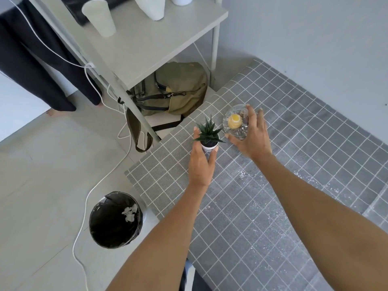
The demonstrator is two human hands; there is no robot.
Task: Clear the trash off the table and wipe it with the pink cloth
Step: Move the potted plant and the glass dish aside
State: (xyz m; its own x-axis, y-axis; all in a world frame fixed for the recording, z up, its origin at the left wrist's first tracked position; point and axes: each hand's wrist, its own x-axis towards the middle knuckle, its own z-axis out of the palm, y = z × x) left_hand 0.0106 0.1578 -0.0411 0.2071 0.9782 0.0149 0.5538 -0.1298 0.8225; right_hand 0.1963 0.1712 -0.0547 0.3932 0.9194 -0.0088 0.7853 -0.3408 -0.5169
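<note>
Fingers of both hands curl round objects near the far left corner of the table point(273, 227).

Farthest left, a bin point(116, 220) lined with a black bag stands on the floor beside the table, with white crumpled trash point(129, 213) inside. Next, the left hand point(202, 162) holds the small white pot of a spiky green plant point(207, 134), thumb and fingers on either side. Just right of it, the right hand point(251, 136) grips a clear glass dish point(236, 121) with something yellow inside. White crumbs point(243, 174) speckle the grey checked tablecloth point(315, 143) further right. No pink cloth is in view.
</note>
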